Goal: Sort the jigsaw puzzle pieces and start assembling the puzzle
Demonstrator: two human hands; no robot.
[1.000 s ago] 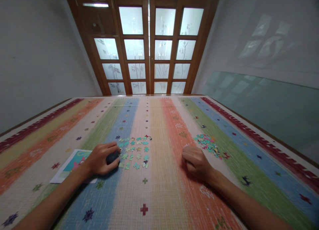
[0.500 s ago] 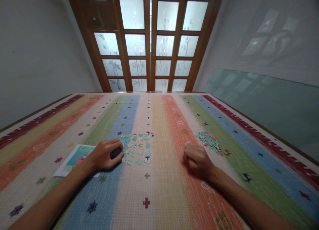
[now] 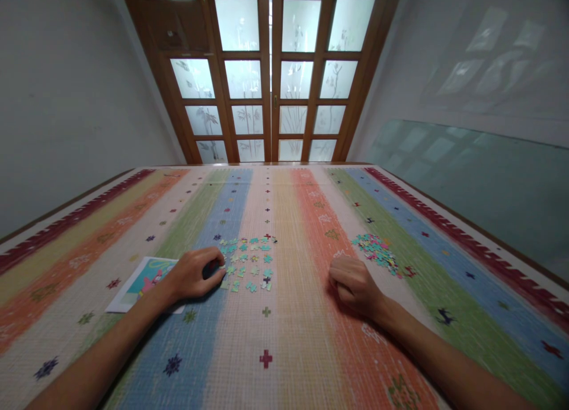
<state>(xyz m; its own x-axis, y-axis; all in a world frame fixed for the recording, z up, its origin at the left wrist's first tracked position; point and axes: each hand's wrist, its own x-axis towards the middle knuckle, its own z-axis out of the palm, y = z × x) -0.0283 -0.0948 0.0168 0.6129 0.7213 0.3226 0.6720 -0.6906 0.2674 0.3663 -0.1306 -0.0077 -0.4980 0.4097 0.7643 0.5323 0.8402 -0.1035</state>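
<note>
My left hand (image 3: 198,272) lies at the left edge of several puzzle pieces (image 3: 241,272) laid out in loose rows. Its fingers are curved, with a gap between thumb and fingers, and the tips are close to the leftmost pieces. Under that wrist is a picture card (image 3: 128,297), partly covered, with a pink figure on teal. My right hand (image 3: 353,281) rests on the orange stripe as a closed fist. Its fingertips are turned under, so anything inside is hidden. Just beyond it and to the right sits a heap of small puzzle pieces (image 3: 377,253).
A striped tablecloth (image 3: 293,351) with printed crosses, snowflakes and deer covers the table. Wooden doors with frosted panes (image 3: 293,75) stand past the far edge. A greenish glass panel (image 3: 480,188) leans along the right wall.
The view has shifted slightly, so the table's contents appear a little further right. My left thumb and fingers have drawn a bit closer together. My right fist looks the same.
</note>
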